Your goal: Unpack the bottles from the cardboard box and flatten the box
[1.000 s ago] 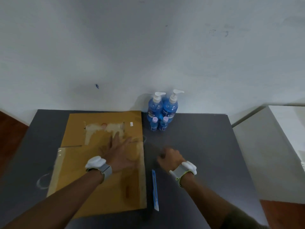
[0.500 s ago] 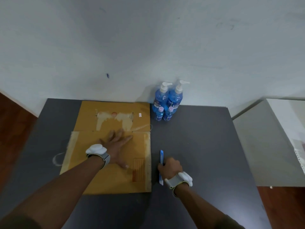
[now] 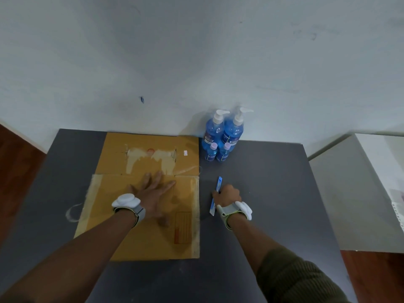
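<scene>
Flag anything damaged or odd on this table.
The flattened cardboard box has a pale torn patch on its far panel, where the surface is ripped off. A whitish ring mark stains the table beside it.

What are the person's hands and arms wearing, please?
Both hands are bare. The left hand has a grey wrist strap carrying a rounded white device. The right hand has a similar strap and device. An olive ribbed sleeve covers the right arm; the left arm is unsleeved.

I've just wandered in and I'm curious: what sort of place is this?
Probably a plain workroom or office corner, not a kitchen or shop: a bare dark grey table pushed against a scuffed pale wall, wooden flooring beside it, and a second light table alongside.
</scene>
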The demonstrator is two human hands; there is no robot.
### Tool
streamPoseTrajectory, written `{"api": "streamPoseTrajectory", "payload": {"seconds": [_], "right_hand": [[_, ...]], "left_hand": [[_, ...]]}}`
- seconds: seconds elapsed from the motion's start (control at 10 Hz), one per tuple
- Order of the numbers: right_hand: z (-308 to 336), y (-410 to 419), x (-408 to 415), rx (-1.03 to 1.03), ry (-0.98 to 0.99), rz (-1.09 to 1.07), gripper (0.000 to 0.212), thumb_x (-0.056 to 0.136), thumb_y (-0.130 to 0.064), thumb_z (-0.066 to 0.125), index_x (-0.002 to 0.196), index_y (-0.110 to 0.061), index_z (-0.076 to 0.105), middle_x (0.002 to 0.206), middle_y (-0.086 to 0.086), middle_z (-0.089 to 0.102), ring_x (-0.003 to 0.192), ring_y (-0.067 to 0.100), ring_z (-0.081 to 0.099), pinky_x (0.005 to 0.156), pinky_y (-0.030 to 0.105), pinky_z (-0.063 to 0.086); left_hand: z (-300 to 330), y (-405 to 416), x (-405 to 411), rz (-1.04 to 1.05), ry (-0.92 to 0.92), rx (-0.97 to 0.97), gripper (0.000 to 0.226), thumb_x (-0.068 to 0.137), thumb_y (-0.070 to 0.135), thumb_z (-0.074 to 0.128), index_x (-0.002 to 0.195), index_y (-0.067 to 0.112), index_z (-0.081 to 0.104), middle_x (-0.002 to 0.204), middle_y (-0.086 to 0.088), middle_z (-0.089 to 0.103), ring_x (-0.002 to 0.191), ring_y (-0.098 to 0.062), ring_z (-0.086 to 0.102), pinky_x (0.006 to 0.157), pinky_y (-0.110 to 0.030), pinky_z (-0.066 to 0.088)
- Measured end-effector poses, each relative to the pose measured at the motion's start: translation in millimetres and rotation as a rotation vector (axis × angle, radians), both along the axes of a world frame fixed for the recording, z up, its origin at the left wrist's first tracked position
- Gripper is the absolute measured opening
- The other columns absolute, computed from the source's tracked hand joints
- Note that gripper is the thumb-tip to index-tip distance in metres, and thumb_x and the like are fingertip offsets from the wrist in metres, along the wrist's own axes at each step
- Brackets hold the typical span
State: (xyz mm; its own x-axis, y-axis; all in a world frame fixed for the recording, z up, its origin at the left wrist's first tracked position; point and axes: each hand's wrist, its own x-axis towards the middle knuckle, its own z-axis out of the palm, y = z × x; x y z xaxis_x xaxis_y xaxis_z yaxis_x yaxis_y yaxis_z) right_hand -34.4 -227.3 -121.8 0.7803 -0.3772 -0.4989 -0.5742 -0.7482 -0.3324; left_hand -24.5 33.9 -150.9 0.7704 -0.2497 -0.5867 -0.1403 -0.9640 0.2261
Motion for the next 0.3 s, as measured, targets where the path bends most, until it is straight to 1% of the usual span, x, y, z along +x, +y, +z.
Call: {"api": "streamPoseTrajectory", "payload": {"seconds": [0.1,0.2,0.3], "right_hand": [[0.6,-1.5,-5.1,0.014,-0.023,-0.019,0.046,0.088,-0.049,0.059,0.096,-0.004,0.066,0.101,0.019,0.067,0.091,0.041,0.066,0.075,0.037,0.052],[6.1,-1.9,-15.7,-0.001,-0.037,-0.052,0.056,0.086,-0.062,0.050,0.094,-0.009,0.065,0.098,0.015,0.069,0.086,0.038,0.067,0.075,0.038,0.055],[10.1,-2.3,-38.3,0.009,-0.092,-0.058,0.050,0.089,-0.061,0.046,0.096,-0.014,0.060,0.089,0.006,0.066,0.086,0.035,0.066,0.071,0.034,0.050]], "left_hand": [[2.9,-2.8,-4.9,0.009,-0.007,-0.007,0.128,0.054,0.069,0.084,0.148,0.064,-0.004,0.159,0.015,-0.034,0.148,-0.029,-0.030,0.107,-0.079,0.001],[16.8,-6.1,-8.0,0.023,-0.006,-0.051,0.122,0.062,0.061,0.086,0.154,0.055,0.006,0.164,0.008,-0.026,0.151,-0.030,-0.022,0.111,-0.076,0.003],[23.0,-8.1,-51.4,0.150,-0.082,-0.362,0.095,0.078,0.051,0.081,0.156,0.036,0.028,0.165,0.007,0.013,0.154,-0.022,0.009,0.121,-0.049,0.021]]}}
